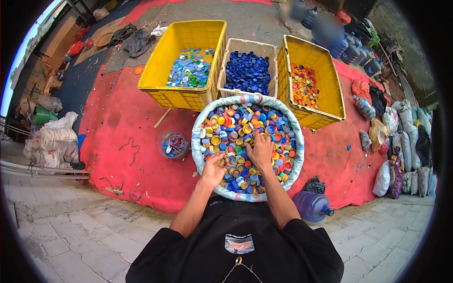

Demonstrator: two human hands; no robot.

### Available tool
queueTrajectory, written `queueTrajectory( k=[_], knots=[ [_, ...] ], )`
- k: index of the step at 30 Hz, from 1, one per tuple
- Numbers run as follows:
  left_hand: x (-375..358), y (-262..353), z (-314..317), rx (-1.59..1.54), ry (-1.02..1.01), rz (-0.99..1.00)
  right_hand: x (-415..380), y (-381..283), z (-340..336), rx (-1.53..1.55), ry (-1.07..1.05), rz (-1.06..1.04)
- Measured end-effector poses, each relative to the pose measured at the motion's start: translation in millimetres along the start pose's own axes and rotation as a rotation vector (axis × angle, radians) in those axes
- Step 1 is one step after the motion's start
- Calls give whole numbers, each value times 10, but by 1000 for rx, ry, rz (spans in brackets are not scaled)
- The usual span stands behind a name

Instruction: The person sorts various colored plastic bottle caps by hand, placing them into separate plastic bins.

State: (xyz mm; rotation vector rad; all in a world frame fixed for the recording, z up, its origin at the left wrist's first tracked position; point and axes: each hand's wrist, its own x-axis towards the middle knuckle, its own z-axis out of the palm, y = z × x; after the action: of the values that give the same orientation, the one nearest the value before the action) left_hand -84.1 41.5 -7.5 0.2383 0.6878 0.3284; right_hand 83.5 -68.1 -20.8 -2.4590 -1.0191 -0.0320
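Note:
A round sack with a rolled pale-blue rim (300,141) stands right in front of me, full of mixed-colour plastic bottle caps (231,123). Over the left part of the caps, my left hand (213,172) is closed, with a yellowish bottle cap (220,162) at its fingertips. My right hand (262,152) reaches down onto the caps near the middle, thumb apart from the bent fingers. Its fingertips touch the pile, and no cap is plainly gripped in it.
Behind the sack stand a yellow crate (158,92) with light-blue and green caps, a whitish crate (224,92) with dark-blue caps and a yellow crate (325,118) with orange caps. A clear tub (166,152) sits left; a water jug (312,206) lies right.

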Motion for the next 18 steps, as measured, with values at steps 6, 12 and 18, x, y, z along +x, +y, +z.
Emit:
queueTrajectory(
  k=[6, 12, 18],
  knots=[
    [-158, -56, -110, 60, 33, 56, 53, -3, 141, -42, -31, -6],
    [-169, -114, -71, 138, 75, 56, 55, 40, 121, 35, 10, -68],
    [-95, -133, 144, 378, 56, 79, -48, -37, -185, 428, 179, -102]
  ],
)
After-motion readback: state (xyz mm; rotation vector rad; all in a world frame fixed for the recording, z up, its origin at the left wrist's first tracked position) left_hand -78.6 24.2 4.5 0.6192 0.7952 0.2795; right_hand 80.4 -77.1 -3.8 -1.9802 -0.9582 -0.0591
